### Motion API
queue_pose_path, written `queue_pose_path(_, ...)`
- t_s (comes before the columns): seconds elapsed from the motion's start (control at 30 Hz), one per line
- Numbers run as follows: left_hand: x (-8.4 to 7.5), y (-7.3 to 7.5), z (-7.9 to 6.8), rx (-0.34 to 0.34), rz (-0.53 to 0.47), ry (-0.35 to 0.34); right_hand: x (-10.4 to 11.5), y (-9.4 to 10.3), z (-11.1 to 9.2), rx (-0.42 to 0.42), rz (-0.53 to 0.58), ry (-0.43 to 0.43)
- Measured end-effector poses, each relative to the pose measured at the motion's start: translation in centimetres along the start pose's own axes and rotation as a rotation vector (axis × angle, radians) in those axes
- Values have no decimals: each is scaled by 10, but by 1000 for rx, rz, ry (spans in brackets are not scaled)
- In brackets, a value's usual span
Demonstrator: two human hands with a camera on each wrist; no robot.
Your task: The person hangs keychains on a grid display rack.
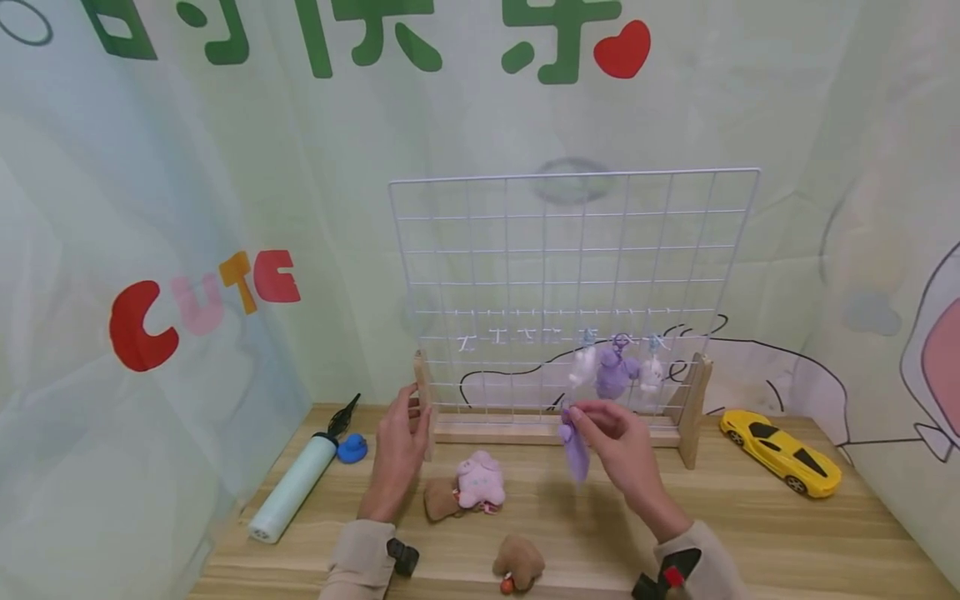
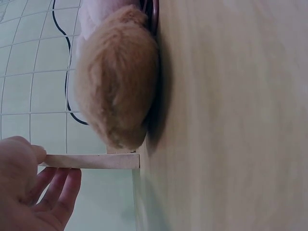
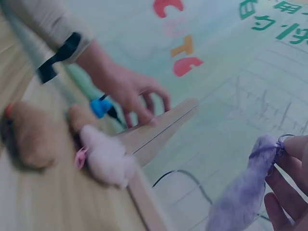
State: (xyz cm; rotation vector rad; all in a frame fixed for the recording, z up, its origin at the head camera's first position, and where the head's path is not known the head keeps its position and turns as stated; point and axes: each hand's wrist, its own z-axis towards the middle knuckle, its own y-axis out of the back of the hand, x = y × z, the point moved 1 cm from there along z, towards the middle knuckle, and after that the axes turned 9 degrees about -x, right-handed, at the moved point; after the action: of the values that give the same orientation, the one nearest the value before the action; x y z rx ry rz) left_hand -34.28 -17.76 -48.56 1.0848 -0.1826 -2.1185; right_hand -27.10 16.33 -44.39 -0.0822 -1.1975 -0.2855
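Note:
My right hand (image 1: 618, 437) pinches the ring end of a purple plush keychain (image 1: 576, 454), which dangles below the fingertips in front of the wire grid rack (image 1: 573, 174). In the left wrist view, my left hand (image 2: 36, 192) grips the rack's wooden upright (image 2: 96, 161), thumb on one side and fingers on the other. On the rack's right half hang a purple plush (image 1: 613, 377) and two whitish plushes, one on each side of it. A pink plush (image 1: 481, 481) lies against a brown plush (image 1: 441, 500) on the table. Nearer the front lies another brown plush (image 1: 519, 561).
Several white hooks (image 1: 497, 336) stick out from the grid left of the hanging plushes. At the left lie a pale green tube (image 1: 292, 492) with a black nozzle and a blue toy duck (image 1: 352, 448). A yellow toy car (image 1: 780, 454) sits at the right. Printed cloth backs the table.

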Motion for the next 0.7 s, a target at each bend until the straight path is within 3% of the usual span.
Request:
queue_pose_path(0.23,-1,0,-1,-17,7,-12,20,-5,9,-93,94,-69)
queue_pose_path(0.53,1,-2,0,-14,-3,-8,40,-24,15,-98,209,-29)
queue_pose_path(0.7,1,-1,0,-11,8,-2,48,-31,22,-163,250,-41)
